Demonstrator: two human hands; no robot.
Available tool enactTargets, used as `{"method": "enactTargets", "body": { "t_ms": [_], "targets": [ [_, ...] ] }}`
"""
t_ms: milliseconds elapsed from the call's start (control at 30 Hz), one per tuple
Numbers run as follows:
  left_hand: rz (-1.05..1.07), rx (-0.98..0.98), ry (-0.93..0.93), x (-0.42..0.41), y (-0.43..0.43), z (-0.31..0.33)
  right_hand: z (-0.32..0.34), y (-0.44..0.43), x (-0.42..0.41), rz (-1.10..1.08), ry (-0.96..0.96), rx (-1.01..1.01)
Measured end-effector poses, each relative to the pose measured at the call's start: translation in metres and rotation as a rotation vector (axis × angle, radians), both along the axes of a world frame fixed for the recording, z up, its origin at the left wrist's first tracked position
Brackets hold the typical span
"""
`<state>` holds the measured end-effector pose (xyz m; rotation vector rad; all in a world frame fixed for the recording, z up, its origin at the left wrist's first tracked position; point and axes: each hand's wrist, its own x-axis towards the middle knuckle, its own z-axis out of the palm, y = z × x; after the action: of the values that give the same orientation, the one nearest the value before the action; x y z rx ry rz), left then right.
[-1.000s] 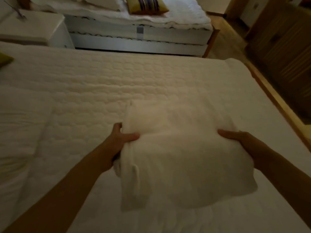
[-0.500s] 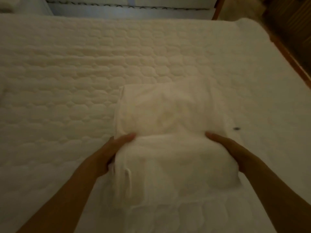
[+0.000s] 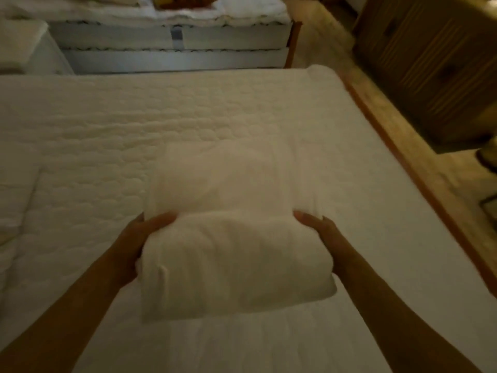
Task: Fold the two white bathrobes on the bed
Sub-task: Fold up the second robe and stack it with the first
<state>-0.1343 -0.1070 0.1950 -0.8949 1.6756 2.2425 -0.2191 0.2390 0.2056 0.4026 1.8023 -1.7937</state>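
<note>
A white bathrobe (image 3: 231, 254) lies as a thick folded bundle in the middle of the bed (image 3: 107, 135), its near half doubled over its far half. My left hand (image 3: 139, 238) grips the bundle's left side, thumb on top. On the opposite side, my right hand (image 3: 320, 232) holds its right edge, fingers pressed into the fold. A second bathrobe cannot be made out separately in this dim, blurred view.
White cloth (image 3: 13, 200) lies at the bed's left edge. A second bed (image 3: 172, 36) with a striped cushion (image 3: 185, 0) stands beyond, a white nightstand (image 3: 27, 49) at far left. A wooden bed frame (image 3: 419, 173) and dresser (image 3: 430, 63) flank the right.
The near half of the bathrobe has rolled further over the far half into a thicker bundle. Both hands kept their hold at the sides. The camera tilted down, then up again.
</note>
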Motion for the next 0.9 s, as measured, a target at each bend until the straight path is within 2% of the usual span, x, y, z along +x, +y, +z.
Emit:
{"method": "enactTargets", "body": {
  "t_ms": [100,200,367,533,700,900],
  "targets": [
    [-0.085,-0.019,0.07,0.041,0.019,0.075,0.068,0.033,0.079,-0.109,0.07,-0.063],
    [-0.256,-0.053,0.134,0.079,0.058,0.147,0.129,0.08,0.164,-0.219,0.134,-0.067],
    [-0.466,-0.046,0.212,0.13,0.189,0.247,0.215,0.193,0.302,-0.48,0.211,-0.076],
    [-0.75,-0.019,0.246,0.189,0.382,0.294,0.26,0.348,0.447,-0.738,0.275,0.0],
    [-1.039,0.032,0.276,0.276,0.623,0.313,0.277,0.523,0.618,-1.07,0.307,0.045],
    [-1.337,0.053,0.289,0.418,0.915,0.322,0.286,0.712,0.831,-1.426,0.323,0.025]
  ]
}}
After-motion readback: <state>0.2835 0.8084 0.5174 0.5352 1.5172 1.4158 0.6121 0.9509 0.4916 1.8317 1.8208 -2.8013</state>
